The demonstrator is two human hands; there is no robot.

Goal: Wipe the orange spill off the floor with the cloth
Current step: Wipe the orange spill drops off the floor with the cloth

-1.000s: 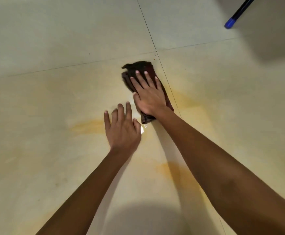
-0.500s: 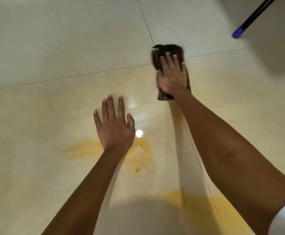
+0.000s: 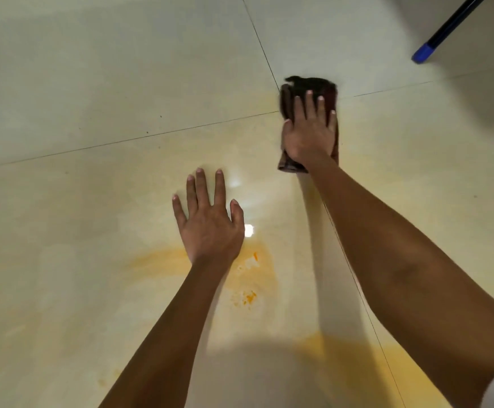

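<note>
A dark brown cloth (image 3: 322, 86) lies folded on the pale tiled floor, right at a crossing of the tile joints. My right hand (image 3: 309, 135) presses flat on top of it, fingers spread forward. My left hand (image 3: 209, 223) rests palm down on the bare floor, fingers apart, holding nothing. The orange spill (image 3: 251, 278) smears the tile just behind and to the right of my left wrist, with brighter orange flecks in it. A larger orange patch (image 3: 357, 360) spreads near the bottom, under my right forearm.
A dark pole with a blue tip (image 3: 422, 53) slants in from the top right corner, its end near the floor. A faint yellow film covers the tile around my hands. Grey shadow falls along the top right.
My right hand has pushed the cloth away from me, up to the tile joint crossing. More of the orange spill shows behind my left hand, which stays flat on the floor.
</note>
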